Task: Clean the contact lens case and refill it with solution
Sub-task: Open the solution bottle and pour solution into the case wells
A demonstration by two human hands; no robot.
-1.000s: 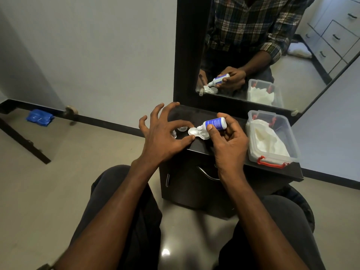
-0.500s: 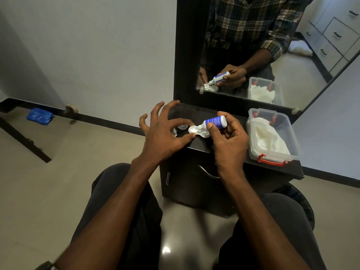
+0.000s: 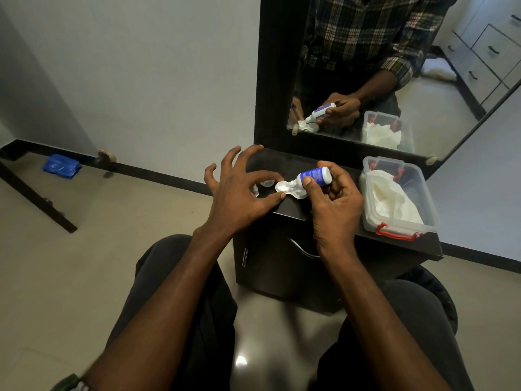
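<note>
Lens case (image 3: pixel 290 190) between left hand (image 3: pixel 242 198) and right hand (image 3: pixel 335 198)

- To your right on the cabinet (image 3: pixel 293 266) sits a clear tub (image 3: pixel 428 218) — red latches, white cloth (image 3: pixel 392 201) inside.
- Ahead of you, a mirror (image 3: pixel 394 66).
- On the floor to your left, a blue packet (image 3: pixel 60 165).
</note>
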